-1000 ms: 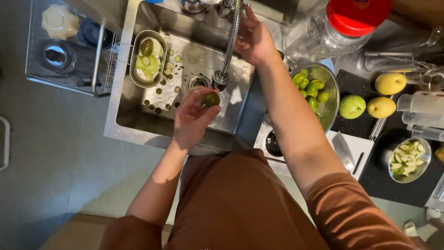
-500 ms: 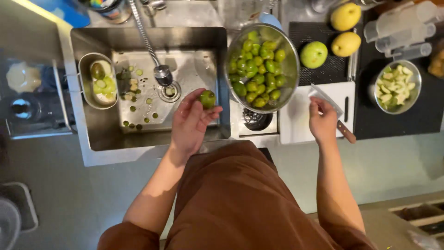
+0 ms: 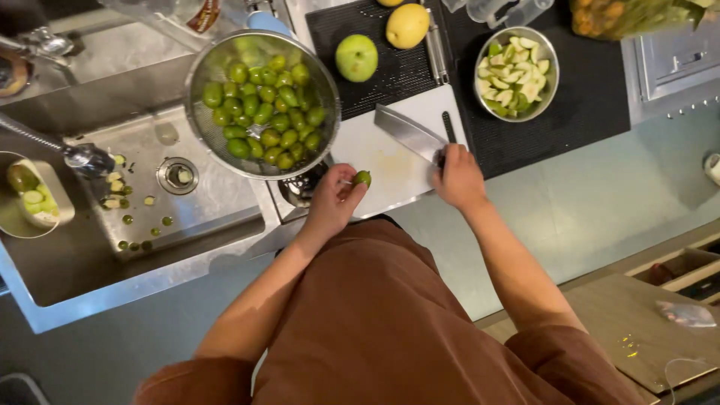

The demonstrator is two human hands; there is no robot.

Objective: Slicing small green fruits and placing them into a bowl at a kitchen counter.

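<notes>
The white cutting board (image 3: pixel 390 161) serves as the landmark. At its near left corner the left hand (image 3: pixel 330 204) pinches a small green fruit (image 3: pixel 362 178) between thumb and fingertips, held just over the board's edge. At the board's near right corner the right hand (image 3: pixel 459 178) closes around the handle of a cleaver (image 3: pixel 409 133), whose blade lies flat on the board.

To cut well, I judge the fruit should sit steady on the board, fingertips curled back from the blade.

Left of the board a colander (image 3: pixel 262 101) holds many green fruits. Beyond the board, on a black mat (image 3: pixel 570 97), lie a green apple (image 3: pixel 356 58) and a yellow fruit (image 3: pixel 407 25). Far left, a jar with a red-brown label (image 3: pixel 204 15) is cut off by the frame.
</notes>
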